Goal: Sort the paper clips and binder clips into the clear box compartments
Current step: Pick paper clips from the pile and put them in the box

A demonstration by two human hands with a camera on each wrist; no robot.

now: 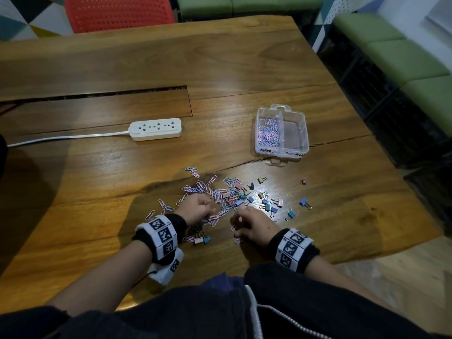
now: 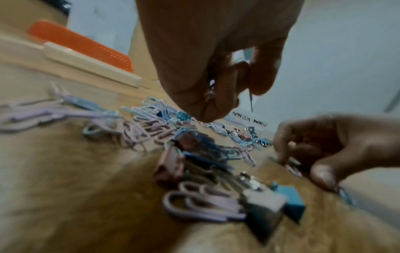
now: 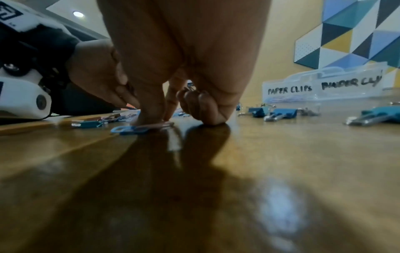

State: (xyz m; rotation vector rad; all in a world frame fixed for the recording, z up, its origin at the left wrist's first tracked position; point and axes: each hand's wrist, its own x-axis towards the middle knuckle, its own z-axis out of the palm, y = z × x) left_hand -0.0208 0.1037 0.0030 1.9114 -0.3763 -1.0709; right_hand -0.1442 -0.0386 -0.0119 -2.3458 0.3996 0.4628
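Observation:
Pink and blue paper clips [image 1: 208,189] lie mixed with coloured binder clips [image 1: 269,204] in a loose pile on the wooden table. My left hand [image 1: 210,215] hovers over the pile's near side, its fingers curled round a few paper clips [image 2: 211,89]. My right hand [image 1: 236,228] is just to its right, thumb and forefinger pinching a paper clip [image 3: 147,127] that lies flat on the table, with the other fingers curled under. The clear box [image 1: 294,134] stands farther back on the right. Its left compartment holds paper clips; the right one looks bare.
A white power strip [image 1: 155,129] with its cord lies at the back left. More binder clips [image 1: 201,239] sit near my left wrist. The table's edge runs close on the right. A red chair [image 1: 117,13] stands beyond the far side.

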